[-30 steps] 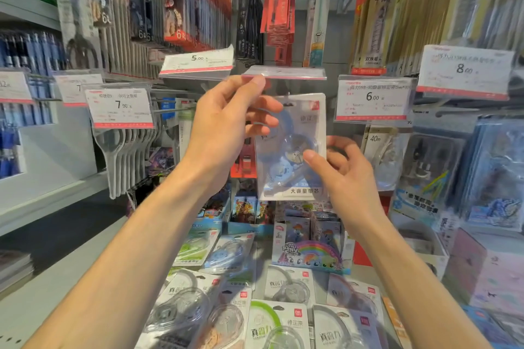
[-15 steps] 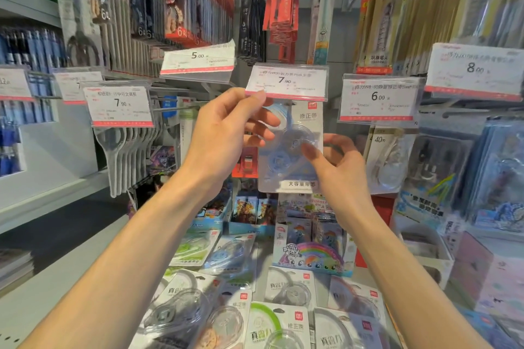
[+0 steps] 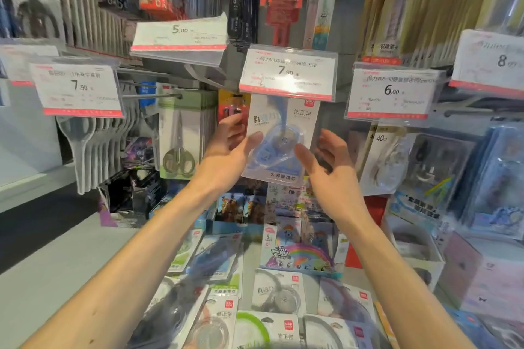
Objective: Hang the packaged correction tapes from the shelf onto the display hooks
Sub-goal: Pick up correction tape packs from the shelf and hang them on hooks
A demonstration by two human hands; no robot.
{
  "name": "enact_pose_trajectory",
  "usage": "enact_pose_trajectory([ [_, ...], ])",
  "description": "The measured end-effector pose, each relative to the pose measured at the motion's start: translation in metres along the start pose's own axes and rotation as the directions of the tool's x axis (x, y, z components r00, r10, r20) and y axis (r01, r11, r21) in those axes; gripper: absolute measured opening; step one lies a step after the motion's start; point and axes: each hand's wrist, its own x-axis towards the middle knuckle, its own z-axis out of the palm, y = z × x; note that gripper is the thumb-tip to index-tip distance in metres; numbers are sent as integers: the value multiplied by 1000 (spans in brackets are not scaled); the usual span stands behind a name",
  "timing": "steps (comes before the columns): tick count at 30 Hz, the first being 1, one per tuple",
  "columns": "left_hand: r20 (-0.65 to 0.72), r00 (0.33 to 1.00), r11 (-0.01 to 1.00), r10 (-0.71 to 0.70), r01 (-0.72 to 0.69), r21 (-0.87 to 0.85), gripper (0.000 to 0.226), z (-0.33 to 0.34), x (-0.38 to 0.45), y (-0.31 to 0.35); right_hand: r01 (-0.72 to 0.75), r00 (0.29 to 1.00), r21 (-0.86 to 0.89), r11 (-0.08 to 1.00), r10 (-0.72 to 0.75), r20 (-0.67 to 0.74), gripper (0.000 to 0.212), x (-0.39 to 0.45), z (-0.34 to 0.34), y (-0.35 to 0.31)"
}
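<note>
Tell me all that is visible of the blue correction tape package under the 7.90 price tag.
The blue correction tape package is a white card with a clear plastic blister over a translucent blue dispenser that lies diagonally. It carries Chinese print and a small red logo at the top right. It hangs upright, its top hidden behind the 7.90 price tag. The left hand touches its left edge with thumb and fingertips; the right hand is open near its lower right, contact unclear.

Blue-and-white correction tape pack (image 3: pixel 279 139), red-edged white price tag (image 3: pixel 287 72)

Blue correction tape pack (image 3: pixel 279 139) hanging under 7.90 price tag (image 3: pixel 287 72); left hand (image 3: pixel 229 147) touching its left edge, right hand (image 3: pixel 329 167) opening just beside its right.
</note>
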Motion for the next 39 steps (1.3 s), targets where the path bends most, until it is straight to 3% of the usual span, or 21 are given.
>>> enact_pose_trajectory([
  [3,-18,1000,997,-1,0,-78,39,11,9,-12,-20,997,44,999,17,71,86,7,7,-1],
  [6,-93,995,997,32,-38,-62,38,15,21,-21,-4,1000,67,998,2,22,71,12,11,1],
  [9,-76,997,997,25,-30,-65,39,16,32,-27,-24,999,102,994,21,28,63,14,13,3],
  [14,-40,999,999,11,-13,-46,32,18,39,-35,-40,999,111,993,40,-2,70,24,12,12],
  [19,-11,999,999,-35,35,-10,52,21,43,-37,-116,993,119,986,116,0,55,37,13,16],
  [23,-7,996,994,-92,91,-66,26,17,37,-34,-156,988,126,980,153,32,61,28,5,17],
  [27,-63,996,998,-66,65,-21,17,2,8,-32,-210,978,194,958,208,31,43,2,-15,21],
  [34,-119,978,981,-170,157,-114,3,-26,-76,-24,-274,962,318,908,261,84,8,-72,-37,25],
  [39,-144,968,973,-208,190,-130,9,-41,-139,-22,-351,936,331,876,325,134,7,-125,-36,33],
])
